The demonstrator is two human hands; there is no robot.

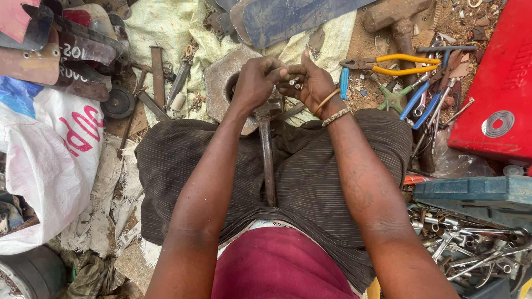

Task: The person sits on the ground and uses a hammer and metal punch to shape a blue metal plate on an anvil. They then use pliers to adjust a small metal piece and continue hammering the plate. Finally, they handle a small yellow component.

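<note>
At the upper centre of the frame, above the lap, the two hands meet; the left hand [256, 83] is curled, its fingers closed together over something I cannot make out; the right hand [310, 86] lies palm-up just beside it, touching it, cupped loosely around a few small metal pieces [295, 83] that rest on its fingers; a hammer [267, 145] lies along the lap below the hands, head towards them, handle running down the frame; behind the hands a grey metal block [220, 83] with a round hole sits on a pale cloth [166, 27]. At the upper right, on the dirt, lie yellow pliers [396, 63] and blue-handled tools [424, 102], near a red panel [499, 83] at the right edge. At the lower right a dark green toolbox [471, 194] stands open; its tray holds a heap of sockets and spanners [471, 249], jumbled and overlapping. At the left a white sack [50, 160] bulges, its contents hidden.
</note>
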